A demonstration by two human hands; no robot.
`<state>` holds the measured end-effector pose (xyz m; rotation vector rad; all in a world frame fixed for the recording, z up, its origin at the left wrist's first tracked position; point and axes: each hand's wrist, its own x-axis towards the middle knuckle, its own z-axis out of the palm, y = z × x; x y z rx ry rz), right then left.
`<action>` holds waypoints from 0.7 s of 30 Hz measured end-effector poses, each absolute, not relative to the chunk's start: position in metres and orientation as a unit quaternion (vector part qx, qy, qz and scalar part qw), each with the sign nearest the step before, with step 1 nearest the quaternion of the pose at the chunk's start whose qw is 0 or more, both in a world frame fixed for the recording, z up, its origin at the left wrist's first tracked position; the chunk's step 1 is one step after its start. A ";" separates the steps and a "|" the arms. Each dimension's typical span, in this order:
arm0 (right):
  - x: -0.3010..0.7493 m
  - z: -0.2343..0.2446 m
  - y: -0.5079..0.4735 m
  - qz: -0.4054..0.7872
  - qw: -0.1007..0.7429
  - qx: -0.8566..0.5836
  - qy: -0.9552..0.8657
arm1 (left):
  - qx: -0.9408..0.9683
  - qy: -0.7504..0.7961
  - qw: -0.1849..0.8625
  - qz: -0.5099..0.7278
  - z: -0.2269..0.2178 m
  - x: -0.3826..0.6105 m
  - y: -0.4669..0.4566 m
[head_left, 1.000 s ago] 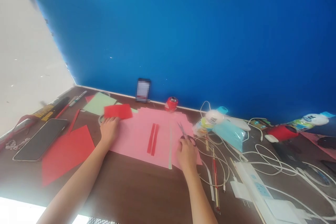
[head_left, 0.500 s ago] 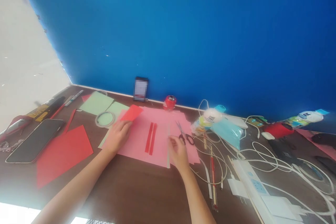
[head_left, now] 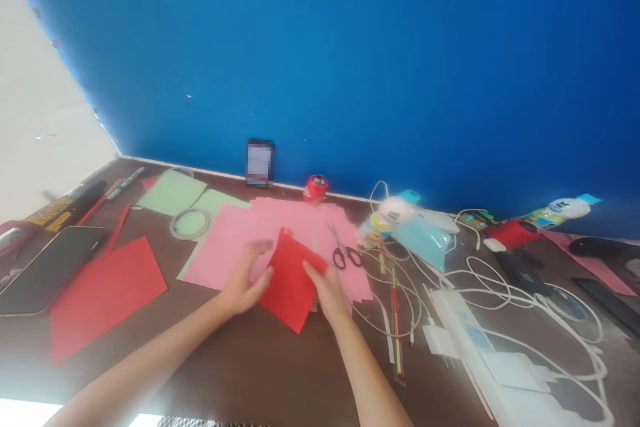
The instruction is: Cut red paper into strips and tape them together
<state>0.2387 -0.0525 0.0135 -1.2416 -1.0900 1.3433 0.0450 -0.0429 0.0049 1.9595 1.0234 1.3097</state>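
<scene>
Red sheet [head_left: 293, 283] has swung rightward, pinched by right fingers [head_left: 315, 272], left fingers [head_left: 259, 248] spread, nearer bottle label [head_left: 374, 229] unreadably blurred.

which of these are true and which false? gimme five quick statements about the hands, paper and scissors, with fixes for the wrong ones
1. The right hand grips the smaller rectangular red paper sheet. True.
2. The dark-handled metal scissors are in the right hand. False: they lie on the pink paper.
3. The pale round tape ring overlaps the light green paper. True.
4. The larger red paper sheet lies right of the scissors. False: it lies left of them.
5. The scissors' blades point away from the person. True.
</scene>
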 end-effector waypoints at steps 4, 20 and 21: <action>0.233 0.018 -0.057 0.608 0.442 -0.489 -0.442 | 0.573 0.401 0.550 0.456 0.008 0.036 -0.025; 0.230 0.014 -0.053 0.553 0.481 -0.489 -0.473 | 0.521 0.390 0.645 0.400 0.005 0.041 -0.024; 0.230 0.013 -0.053 0.547 0.483 -0.492 -0.475 | 0.520 0.390 0.647 0.398 0.005 0.040 -0.024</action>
